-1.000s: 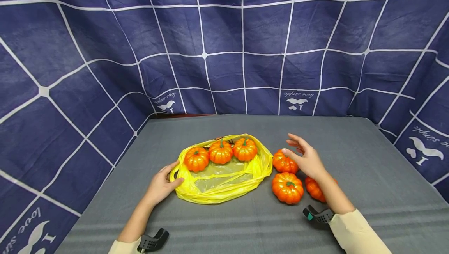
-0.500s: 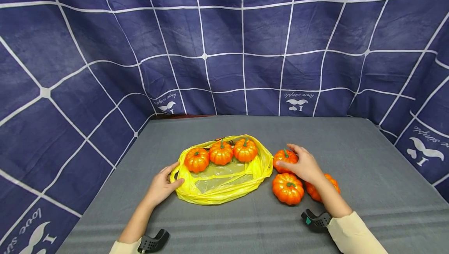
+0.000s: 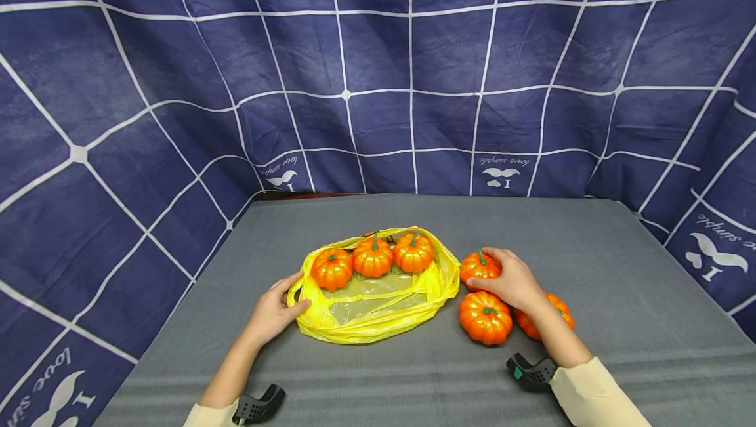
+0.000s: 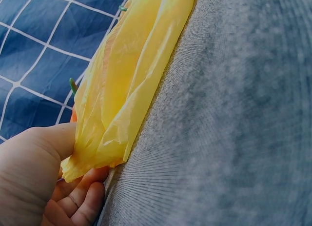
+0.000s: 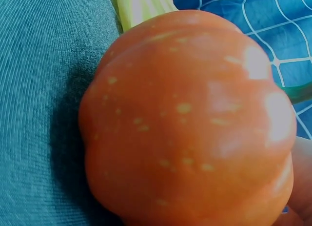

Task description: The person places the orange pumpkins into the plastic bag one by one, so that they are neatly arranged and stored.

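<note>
A yellow plastic bag lies spread on the table with its mouth held wide, and three small orange pumpkins sit along its far side. My left hand grips the bag's left end; in the left wrist view the thumb lies over the yellow film and the fingers curl beneath. To the right of the bag, my right hand holds a pumpkin with a green stem, thumb on its near side and fingers behind. A large orange pumpkin fills the right wrist view, hiding most of that hand.
Another pumpkin stands just in front of the held one. One more is partly hidden under the right forearm. The grey cloth-covered table ends at a blue checked curtain behind and at the sides.
My right hand has come down onto the far pumpkin beside the bag, and its fingers have closed round it. The left hand and the bag have stayed in place.
</note>
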Tool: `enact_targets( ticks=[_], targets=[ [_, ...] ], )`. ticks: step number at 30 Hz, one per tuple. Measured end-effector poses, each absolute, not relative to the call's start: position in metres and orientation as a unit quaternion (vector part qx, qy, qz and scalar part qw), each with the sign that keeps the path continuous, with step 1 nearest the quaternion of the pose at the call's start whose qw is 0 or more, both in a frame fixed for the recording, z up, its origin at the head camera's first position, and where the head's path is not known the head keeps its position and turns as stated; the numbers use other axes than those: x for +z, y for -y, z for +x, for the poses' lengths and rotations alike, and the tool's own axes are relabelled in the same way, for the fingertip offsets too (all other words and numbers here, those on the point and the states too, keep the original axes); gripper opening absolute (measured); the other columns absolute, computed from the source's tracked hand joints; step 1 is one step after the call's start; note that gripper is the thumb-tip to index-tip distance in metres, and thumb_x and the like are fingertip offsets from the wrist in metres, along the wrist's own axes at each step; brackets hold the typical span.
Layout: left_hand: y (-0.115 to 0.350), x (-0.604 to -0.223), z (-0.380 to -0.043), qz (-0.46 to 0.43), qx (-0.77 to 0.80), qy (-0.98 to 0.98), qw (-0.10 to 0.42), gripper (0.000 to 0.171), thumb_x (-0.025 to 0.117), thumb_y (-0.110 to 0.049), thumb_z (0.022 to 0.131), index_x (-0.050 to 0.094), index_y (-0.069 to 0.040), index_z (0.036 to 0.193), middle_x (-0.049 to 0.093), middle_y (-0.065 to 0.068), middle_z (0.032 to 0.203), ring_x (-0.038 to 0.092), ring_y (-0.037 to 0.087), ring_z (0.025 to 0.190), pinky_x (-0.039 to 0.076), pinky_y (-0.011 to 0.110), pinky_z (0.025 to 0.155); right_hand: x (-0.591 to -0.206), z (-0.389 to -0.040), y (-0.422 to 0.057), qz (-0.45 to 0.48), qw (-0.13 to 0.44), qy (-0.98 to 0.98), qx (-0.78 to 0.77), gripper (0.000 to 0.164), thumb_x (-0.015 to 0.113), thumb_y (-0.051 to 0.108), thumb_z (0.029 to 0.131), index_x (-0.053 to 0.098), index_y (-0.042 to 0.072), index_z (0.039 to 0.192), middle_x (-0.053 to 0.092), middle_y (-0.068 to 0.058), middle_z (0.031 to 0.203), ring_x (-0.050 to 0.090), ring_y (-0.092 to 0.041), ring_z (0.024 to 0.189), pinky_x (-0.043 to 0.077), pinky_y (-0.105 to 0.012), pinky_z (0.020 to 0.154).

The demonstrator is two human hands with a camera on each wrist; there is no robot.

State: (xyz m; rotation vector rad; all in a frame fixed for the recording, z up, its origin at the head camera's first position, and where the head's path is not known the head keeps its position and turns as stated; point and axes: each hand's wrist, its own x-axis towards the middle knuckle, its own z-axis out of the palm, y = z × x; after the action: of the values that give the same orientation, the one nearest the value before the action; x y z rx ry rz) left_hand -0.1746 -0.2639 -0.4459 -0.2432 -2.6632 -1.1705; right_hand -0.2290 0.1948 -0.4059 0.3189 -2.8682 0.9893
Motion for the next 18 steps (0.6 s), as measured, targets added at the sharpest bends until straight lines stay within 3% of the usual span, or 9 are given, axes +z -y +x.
enact_targets(
  ticks=[18],
  targets=[
    [0.263, -0.446, -0.174, -0.078, -0.393, 0.910, 0.109, 0.061, 0.075, -0.017, 0.084, 0.052, 0.005, 0.136, 0.061, 0.020, 0.117, 0.059, 0.023, 0.092, 0.048, 0.032, 0.078, -0.389, -0.224, -0.191, 0.091, 0.100, 0.917, 0.375, 0.079, 0.083, 0.041, 0.076, 0.053, 0.000, 0.136, 0.051, -0.023, 0.133, 0.048, -0.043, 0.118, 0.039, -0.056, 0.095]
  ],
)
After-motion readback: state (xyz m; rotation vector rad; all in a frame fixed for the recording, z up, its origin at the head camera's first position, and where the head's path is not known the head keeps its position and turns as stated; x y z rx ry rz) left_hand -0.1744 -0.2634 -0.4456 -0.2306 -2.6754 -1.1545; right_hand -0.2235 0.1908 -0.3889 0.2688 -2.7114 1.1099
